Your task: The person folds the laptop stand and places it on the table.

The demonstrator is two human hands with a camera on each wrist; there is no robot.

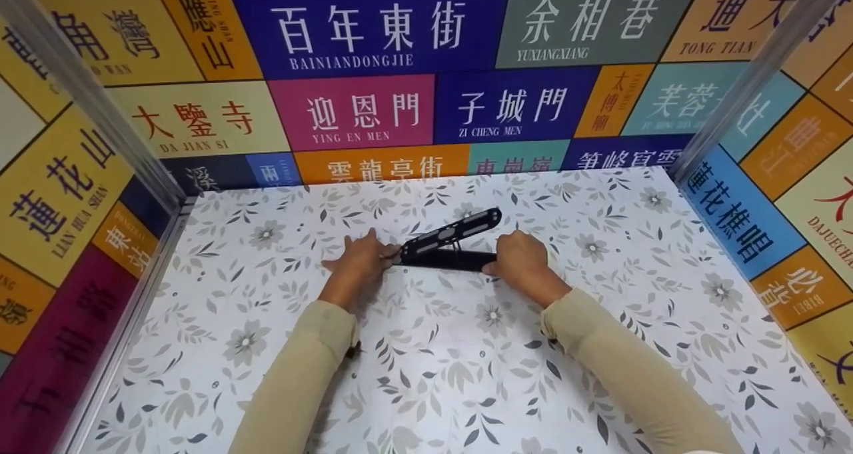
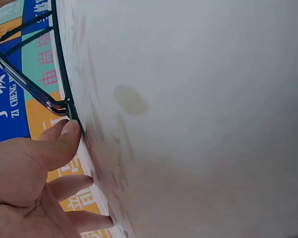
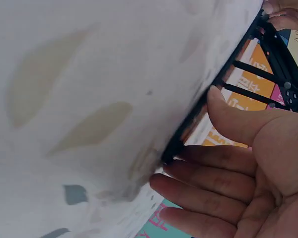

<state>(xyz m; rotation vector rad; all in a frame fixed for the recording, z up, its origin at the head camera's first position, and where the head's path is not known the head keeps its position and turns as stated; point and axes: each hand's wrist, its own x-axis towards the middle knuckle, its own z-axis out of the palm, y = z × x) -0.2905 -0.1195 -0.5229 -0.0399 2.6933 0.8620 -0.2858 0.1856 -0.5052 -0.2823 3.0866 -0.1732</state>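
Note:
A black folding stand (image 1: 450, 233) is on the patterned tabletop. It has two long bars that meet at a hinge on the left and spread apart like a V, the slotted upper bar tilting up to the right. Thin struts (image 3: 253, 72) join the bars in the right wrist view. My left hand (image 1: 363, 264) pinches the hinged end between thumb and fingers, its other fingers spread on the tabletop. At the far end of the lower bar (image 1: 460, 259), my right hand (image 1: 526, 264) grips with the thumb on one side and fingers (image 3: 218, 183) around the tip.
The white tabletop (image 1: 440, 374) bears grey flowers and leaves. Colourful panels (image 1: 363, 111) with large characters stand behind it and on both sides. Clear upright strips (image 1: 733, 74) mark the back corners. Both forearms, in beige sleeves (image 1: 293, 374), come from the front edge.

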